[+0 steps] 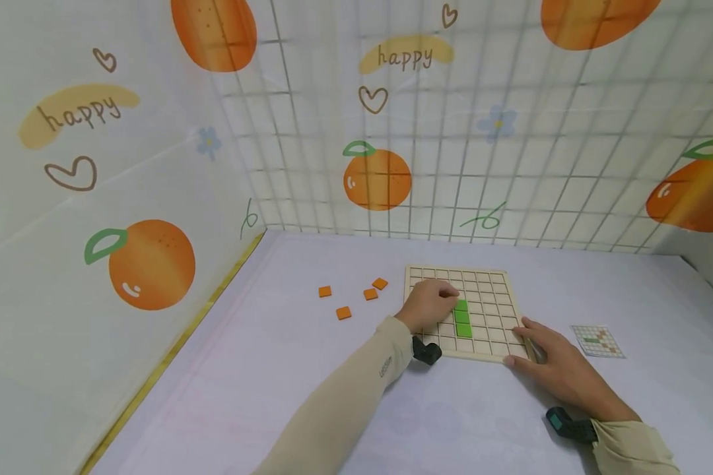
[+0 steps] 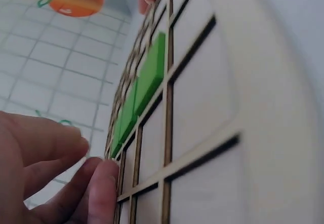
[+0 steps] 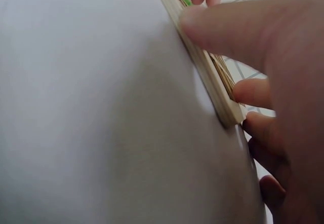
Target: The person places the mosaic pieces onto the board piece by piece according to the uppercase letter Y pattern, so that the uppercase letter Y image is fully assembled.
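Note:
A pale wooden grid board [image 1: 493,346] lies flat, with a column of green tiles [image 1: 461,316] in its cells. The left hand [image 1: 429,303] reaches over the board's left part, its bent fingertips at the column's far end. In the left wrist view, the left hand [image 2: 55,168] has thumb and fingers close together beside the green tiles [image 2: 151,77]; whether a piece is between them is hidden. The right hand [image 1: 561,363] holds the board's near right corner, thumb at the front edge and fingers along the right side. The right wrist view shows its thumb [image 3: 228,26] against the rim [image 3: 202,72].
Several orange tiles [image 1: 343,313] lie loose on the white table [image 1: 243,376], left of the board. A small card with a printed coloured grid pattern [image 1: 597,341] lies to the right of the right hand. Curtains with oranges [image 1: 377,179] hang behind and at the left.

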Motion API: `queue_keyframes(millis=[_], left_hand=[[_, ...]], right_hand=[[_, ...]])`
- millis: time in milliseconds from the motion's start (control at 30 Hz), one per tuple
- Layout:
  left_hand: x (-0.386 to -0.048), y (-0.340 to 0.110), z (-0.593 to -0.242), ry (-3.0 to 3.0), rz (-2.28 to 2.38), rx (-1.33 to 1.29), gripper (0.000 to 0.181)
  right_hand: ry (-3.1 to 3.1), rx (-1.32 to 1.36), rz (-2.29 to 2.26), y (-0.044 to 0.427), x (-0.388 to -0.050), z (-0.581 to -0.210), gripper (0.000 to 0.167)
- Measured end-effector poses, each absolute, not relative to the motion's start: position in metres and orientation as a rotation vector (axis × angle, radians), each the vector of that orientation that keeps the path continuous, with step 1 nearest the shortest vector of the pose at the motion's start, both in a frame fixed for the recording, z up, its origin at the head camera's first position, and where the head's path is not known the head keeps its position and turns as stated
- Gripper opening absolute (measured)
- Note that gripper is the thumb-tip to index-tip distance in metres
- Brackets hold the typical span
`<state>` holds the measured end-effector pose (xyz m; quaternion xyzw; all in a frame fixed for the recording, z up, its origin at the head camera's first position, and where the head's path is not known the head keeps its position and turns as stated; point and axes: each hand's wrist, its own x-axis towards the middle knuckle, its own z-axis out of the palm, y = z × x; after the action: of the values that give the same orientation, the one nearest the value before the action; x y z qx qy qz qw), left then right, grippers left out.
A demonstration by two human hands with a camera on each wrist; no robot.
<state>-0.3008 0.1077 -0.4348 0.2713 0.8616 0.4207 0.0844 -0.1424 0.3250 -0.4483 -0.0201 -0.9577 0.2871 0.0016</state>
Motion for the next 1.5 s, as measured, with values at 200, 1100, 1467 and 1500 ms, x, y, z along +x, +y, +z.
queue_keyframes(millis=[200,1100,1467,1500], left_hand=[[-0.282,0.085,-0.427,2.484,1.518,0.761,0.022],[-0.294,-0.068,-0.414,2.629,1.658,0.466,0.022],[-0.308,-0.097,-0.425,2.725,1.306,0.366,0.026],[-0.309,-0.099,-0.426,2.717,1.262,0.382,0.027]], right_hand=[[-3.012,-0.041,0.902,0.323,-0.142,-0.448,0.09],[-2.998,-0.029,0.9,0.327,-0.141,-0.449,0.092],[-3.009,-0.048,0.905,0.327,-0.142,-0.449,0.092],[-3.01,-0.048,0.9,0.327,-0.142,-0.45,0.092]])
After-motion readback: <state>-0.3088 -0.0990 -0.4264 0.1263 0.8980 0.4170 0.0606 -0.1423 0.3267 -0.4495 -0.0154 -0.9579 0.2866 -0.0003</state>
